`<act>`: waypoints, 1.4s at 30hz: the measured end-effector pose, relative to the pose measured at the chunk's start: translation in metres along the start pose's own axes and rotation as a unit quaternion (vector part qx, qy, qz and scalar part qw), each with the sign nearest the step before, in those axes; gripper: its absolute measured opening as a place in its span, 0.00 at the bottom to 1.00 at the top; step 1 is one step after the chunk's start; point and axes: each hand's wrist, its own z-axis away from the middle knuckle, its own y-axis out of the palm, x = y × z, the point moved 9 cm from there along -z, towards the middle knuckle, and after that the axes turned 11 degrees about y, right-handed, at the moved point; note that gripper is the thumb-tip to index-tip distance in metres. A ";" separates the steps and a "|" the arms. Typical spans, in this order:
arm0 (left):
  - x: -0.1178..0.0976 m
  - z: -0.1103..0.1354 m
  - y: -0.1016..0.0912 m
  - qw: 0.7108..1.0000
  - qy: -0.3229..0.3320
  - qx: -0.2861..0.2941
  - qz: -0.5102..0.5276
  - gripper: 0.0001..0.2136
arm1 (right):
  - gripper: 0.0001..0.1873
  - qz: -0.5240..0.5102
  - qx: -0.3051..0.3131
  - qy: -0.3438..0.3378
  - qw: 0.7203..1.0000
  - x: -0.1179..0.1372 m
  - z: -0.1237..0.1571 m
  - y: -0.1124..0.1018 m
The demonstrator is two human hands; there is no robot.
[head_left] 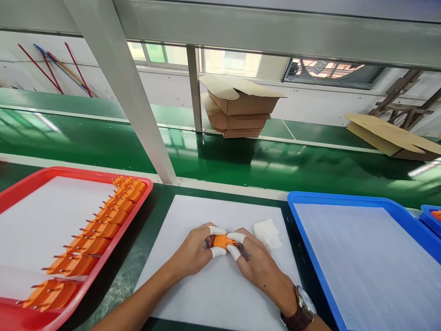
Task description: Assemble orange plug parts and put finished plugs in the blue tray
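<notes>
The left hand (193, 252) and the right hand (253, 262) meet over a white sheet (220, 285) on the tabletop. Their fingers (217, 251), in white tips, pinch a small orange plug (220, 240) between them. A red tray (20, 193) with more orange plugs (99, 230) sits to the left. A blue tray (344, 200) sits to the right.

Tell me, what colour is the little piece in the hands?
Orange piece, clearest in the head view.

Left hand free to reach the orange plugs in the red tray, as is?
Probably not right away: the left hand and right hand both grip an orange plug. Nothing lies between it and the red tray plugs.
</notes>
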 end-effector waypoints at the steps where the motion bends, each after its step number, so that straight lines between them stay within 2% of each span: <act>1: 0.000 0.000 0.001 1.000 0.000 -0.001 0.001 0.13 | 0.14 -0.007 0.000 0.001 1.000 0.000 0.000 0.000; 8: -0.003 -0.004 0.004 1.000 0.012 0.015 0.003 0.13 | 0.11 -0.051 0.019 0.025 0.998 -0.006 -0.004 -0.002; 17: -0.005 -0.003 0.005 1.000 0.011 0.025 -0.013 0.15 | 0.16 -0.002 0.006 0.027 1.000 0.001 -0.002 -0.002; 19: -0.004 -0.003 0.003 1.000 0.010 0.002 -0.003 0.15 | 0.20 0.017 -0.009 0.030 0.999 0.002 -0.002 -0.009; 22: 0.001 -0.003 -0.007 0.998 -0.008 -0.059 0.025 0.15 | 0.24 0.066 -0.088 0.039 0.993 -0.005 0.000 -0.033; 24: 0.005 -0.002 -0.013 0.994 -0.027 -0.093 0.045 0.15 | 0.22 0.146 -0.137 0.043 0.979 -0.017 0.004 -0.046; 26: 0.007 -0.001 -0.018 0.990 -0.047 -0.117 0.063 0.16 | 0.15 0.228 -0.156 0.047 0.960 -0.033 0.007 -0.051; 29: 0.006 0.000 -0.021 0.986 -0.057 -0.136 0.079 0.17 | 0.11 0.262 -0.160 0.049 0.951 -0.054 0.010 -0.050; 31: 0.005 0.000 -0.020 0.986 -0.052 -0.133 0.081 0.17 | 0.17 0.245 -0.146 0.032 0.958 -0.051 0.009 -0.045; 35: 0.003 0.000 -0.015 0.989 -0.044 -0.112 0.085 0.16 | 0.26 0.120 -0.092 -0.006 0.988 -0.018 0.001 -0.035; 38: 0.000 0.000 -0.007 0.990 -0.040 -0.086 0.103 0.16 | 0.23 -0.031 -0.097 -0.022 0.995 0.004 -0.005 -0.036; 40: -0.002 0.000 -0.003 0.990 -0.039 -0.073 0.117 0.17 | 0.20 -0.108 -0.102 -0.021 0.989 0.007 -0.006 -0.034; 42: -0.001 0.001 -0.003 0.987 -0.041 -0.084 0.132 0.18 | 0.21 -0.145 -0.084 -0.007 0.986 0.004 -0.007 -0.027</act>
